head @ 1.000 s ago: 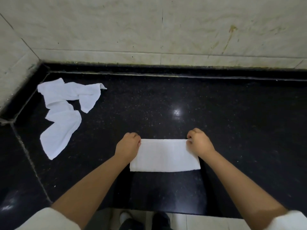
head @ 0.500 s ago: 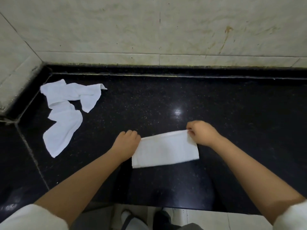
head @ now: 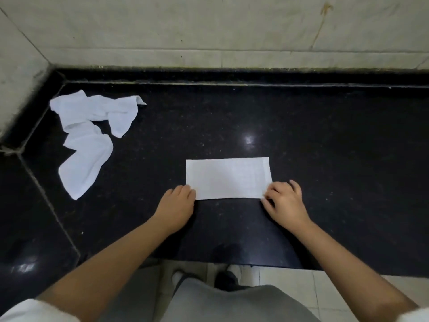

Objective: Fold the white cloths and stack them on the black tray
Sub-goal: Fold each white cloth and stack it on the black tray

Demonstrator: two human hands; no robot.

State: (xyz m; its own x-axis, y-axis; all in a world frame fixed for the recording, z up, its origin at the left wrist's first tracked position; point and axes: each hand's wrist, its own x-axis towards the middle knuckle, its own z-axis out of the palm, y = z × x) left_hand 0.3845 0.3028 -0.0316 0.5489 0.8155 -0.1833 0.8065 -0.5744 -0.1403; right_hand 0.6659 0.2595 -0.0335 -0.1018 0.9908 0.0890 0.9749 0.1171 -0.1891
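**Folded cloth held at its near corners on the black counter**

Two crumpled cloths (head: 92,138) were seen heaped near the far left corner of the black counter (head: 325,140), close to the pale tiled wall (head: 209,31); one was draped partly over the other, and both lay well apart from the hands. A bright reflection (head: 248,138) was seen on the counter just beyond the folded cloth. Below the near edge, pale floor tiles (head: 290,282), grey trousers (head: 232,303) and a dark shoe (head: 226,278) were visible. Nothing was seen standing between the hands and the folded cloth.

The left hand (head: 176,205) was laid at the near left corner of the folded cloth (head: 228,177), fingers curled down onto it; whether the corner was pinched could not be told. The right hand (head: 284,201) was set at the near right corner, its fingers bent and spread, the tips touching the cloth's edge.

The folded cloth was spread flat as a neat white rectangle, long side parallel to the near edge, at about the middle of the counter.
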